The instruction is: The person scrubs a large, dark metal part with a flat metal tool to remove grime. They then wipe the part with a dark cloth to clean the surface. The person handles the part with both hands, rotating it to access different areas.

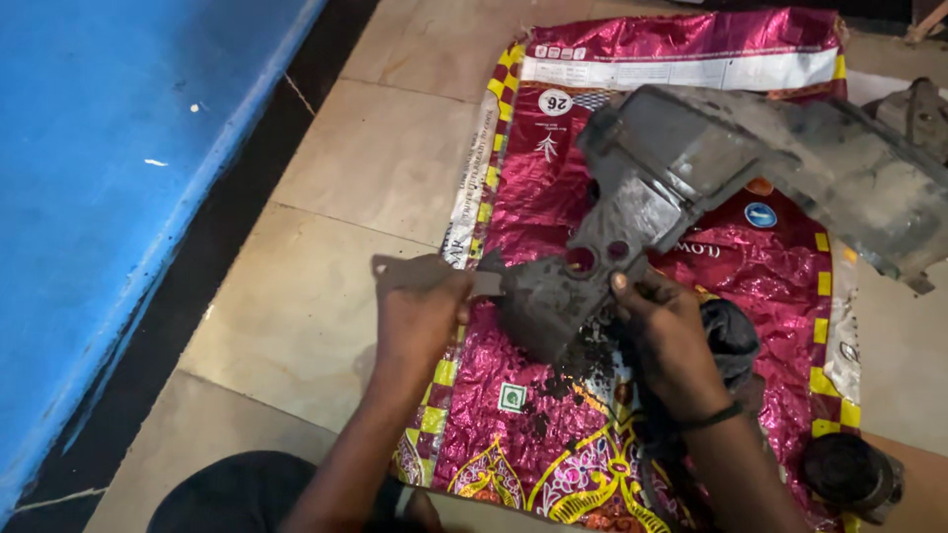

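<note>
Scraping grime off a dirty grey plastic cover panel (691,188) over a magenta woven sack (632,326).

Left hand (420,311) is closing fully around a flat scraper blade (484,284), its tip touching the panel's lower edge. Right hand (667,331) is pinching that same lower end, thumb on top, fingers underneath. Panel is being held tilted above the sack's centre. Black crumbs (568,380) are lying on the sack just below the panel: some dirt removed; most of the surface is looking caked yet.

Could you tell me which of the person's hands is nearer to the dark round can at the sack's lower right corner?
Right. The right hand grips the grimy part up-left of the can; the left hand is farther left, across the sack.
</note>
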